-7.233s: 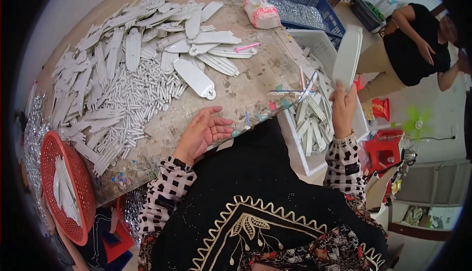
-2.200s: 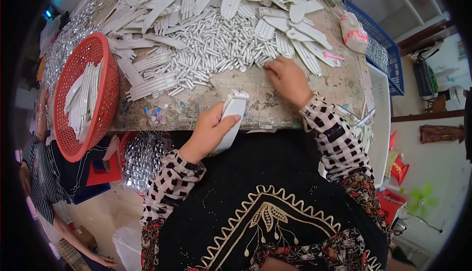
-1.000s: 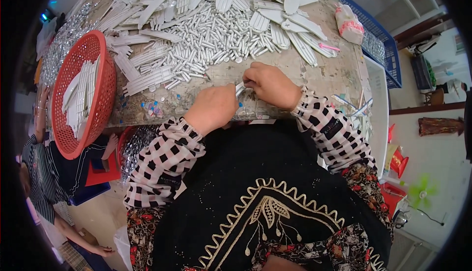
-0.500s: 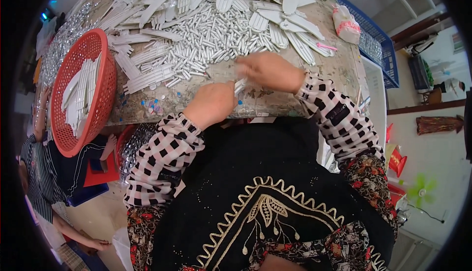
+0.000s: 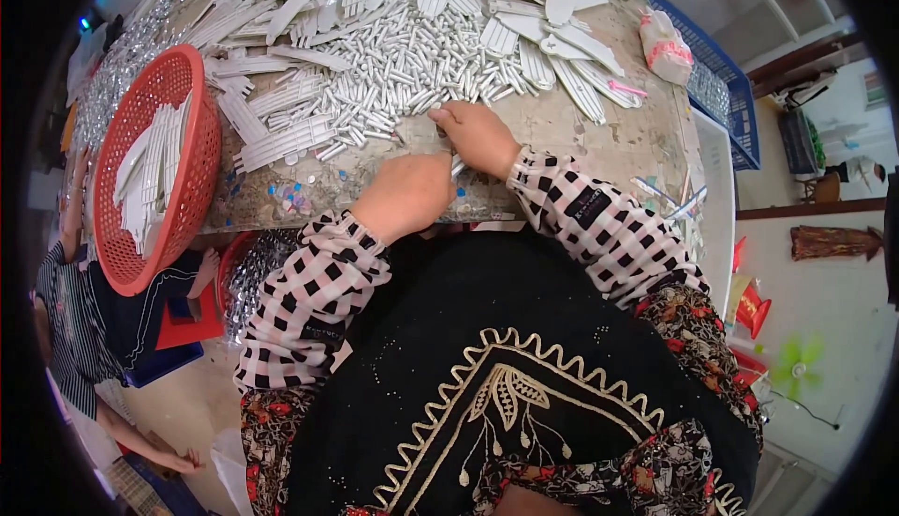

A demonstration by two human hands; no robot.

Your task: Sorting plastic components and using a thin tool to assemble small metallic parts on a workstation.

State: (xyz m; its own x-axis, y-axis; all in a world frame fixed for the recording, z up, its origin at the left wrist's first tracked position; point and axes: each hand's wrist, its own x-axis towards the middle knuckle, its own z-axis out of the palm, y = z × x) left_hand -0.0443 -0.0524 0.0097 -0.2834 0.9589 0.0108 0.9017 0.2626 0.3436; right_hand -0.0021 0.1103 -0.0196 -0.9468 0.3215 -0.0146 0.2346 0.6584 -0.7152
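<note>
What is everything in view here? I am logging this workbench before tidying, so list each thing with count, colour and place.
small tube pieces: too many to count, white, heaped mid-table just beyond the hands
flat ribbed plastic panels: many, white, spread along the far side of the table
round basket: one, red, at the table's left edge, holding white strips
crate: one, blue, beyond the table's right end
tied bag: one, whitish with pink, far right of the table
table: one, worn and mottled
another person: one, striped top, lower left
left hand: on a small white piece at the near edge
right hand: fingertips at the tube heap
</note>
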